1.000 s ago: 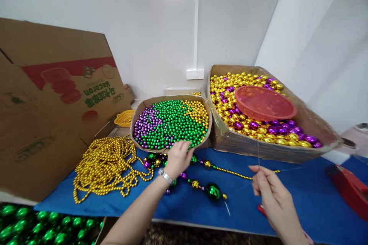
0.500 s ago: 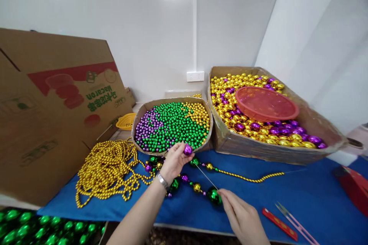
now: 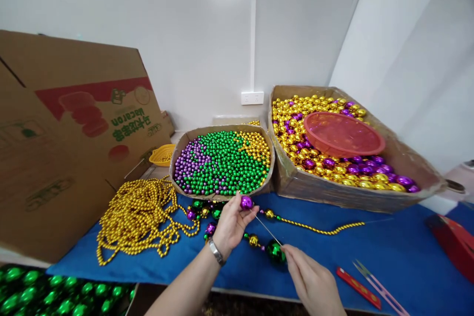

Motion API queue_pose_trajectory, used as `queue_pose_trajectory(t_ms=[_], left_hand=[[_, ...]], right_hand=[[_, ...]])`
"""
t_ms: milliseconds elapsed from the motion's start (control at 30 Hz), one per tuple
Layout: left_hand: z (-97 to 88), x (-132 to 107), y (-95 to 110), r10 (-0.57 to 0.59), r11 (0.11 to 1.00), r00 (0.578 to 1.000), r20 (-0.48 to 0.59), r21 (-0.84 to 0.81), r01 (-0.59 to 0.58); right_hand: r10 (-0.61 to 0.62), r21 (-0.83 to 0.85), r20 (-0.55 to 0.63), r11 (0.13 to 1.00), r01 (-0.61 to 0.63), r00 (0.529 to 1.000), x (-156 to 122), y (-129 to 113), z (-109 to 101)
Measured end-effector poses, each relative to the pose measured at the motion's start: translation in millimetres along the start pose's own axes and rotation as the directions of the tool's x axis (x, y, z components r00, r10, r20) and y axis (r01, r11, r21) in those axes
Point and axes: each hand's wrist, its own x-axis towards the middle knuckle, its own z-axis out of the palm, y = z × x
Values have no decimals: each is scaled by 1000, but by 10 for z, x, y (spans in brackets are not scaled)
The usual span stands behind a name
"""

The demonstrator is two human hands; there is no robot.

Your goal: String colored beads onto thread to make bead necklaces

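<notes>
My left hand [image 3: 234, 223] holds a shiny purple bead [image 3: 246, 202] between thumb and fingers, just in front of the box of small beads. A thin needle [image 3: 269, 230] runs from that bead down to my right hand [image 3: 309, 276], whose thumb and fingers are pinched on its lower end. Close to the right fingertips lies a large green bead [image 3: 276, 251]. It belongs to a strand of purple, green and gold beads, partly hidden behind my left hand. A run of small gold beads [image 3: 326, 231] trails to the right on the blue cloth.
A cardboard box [image 3: 267, 182] holds small green, purple and gold beads. The bigger box [image 3: 314, 191] has gold and purple beads under a red plastic basket [image 3: 344, 134]. Gold bead chains [image 3: 137, 217] lie left. A red-handled cutter [image 3: 358, 287] and pink tweezers [image 3: 381, 289] lie right.
My left hand has shifted slightly right and down with the purple bead, and its fingers have opened out somewhat. My right hand stays nearly in place on the needle.
</notes>
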Motion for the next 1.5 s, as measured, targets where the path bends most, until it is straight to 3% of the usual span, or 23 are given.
queue_pose_trajectory(t_ms=[133, 300, 467, 567, 733, 900, 1033, 1133, 1200, 1233, 1267, 1333, 1367, 1433, 1500], left_hand=[[22, -43, -19, 26, 1000, 1000, 8, 5, -26], [66, -107, -27, 149, 988, 989, 21, 37, -149], [57, -92, -41, 110, 993, 994, 3, -45, -110], [55, -99, -57, 104, 994, 995, 9, -39, -104], [85, -180, -111, 155, 974, 985, 78, 156, -166], [94, -207, -161, 90, 988, 987, 133, 110, -105], [81, -266, -248, 86, 981, 984, 159, 158, -112], [80, -257, -222, 39, 951, 970, 239, 291, -110], [87, -123, -96, 90, 860, 955, 283, 461, -217], [95, -8, -6, 152, 751, 942, 298, 585, -306], [106, 135, 91, 223, 598, 922, 316, 703, -386], [140, 471, 265, 300, 181, 878, 373, 881, -437], [163, 643, 325, 291, 92, 875, 386, 899, -427], [214, 948, 377, 243, 8, 886, 396, 912, -410], [268, 1161, 358, 197, 3, 900, 390, 917, -398]], right_hand=[[-2, -49, 9, 999, 3, 1000, -15, 4, 20], [-53, -205, -12, 978, 50, 999, -56, 11, 64], [-125, -322, -10, 940, 115, 992, -54, 31, 64], [-176, -335, -77, 932, 141, 981, -21, 31, 56], [-136, -205, -112, 972, 111, 984, 42, -23, 51], [-50, 39, -32, 998, 51, 998, 76, -63, 19], [-73, 11, -88, 997, 74, 993, 85, -58, 22], [-54, 52, -89, 997, 58, 995, 100, -28, 15], [-16, 77, -92, 997, 23, 996, 107, 17, -8], [3, 71, -102, 997, 4, 995, 107, 48, -21], [15, 54, -117, 999, -9, 993, 106, 81, -34], [25, 4, -150, 1000, -25, 988, 99, 146, -50], [26, -20, -164, 999, -29, 986, 94, 174, -51], [24, -48, -177, 998, -33, 984, 84, 219, -40], [36, -52, -161, 998, -45, 986, 75, 252, -23]])
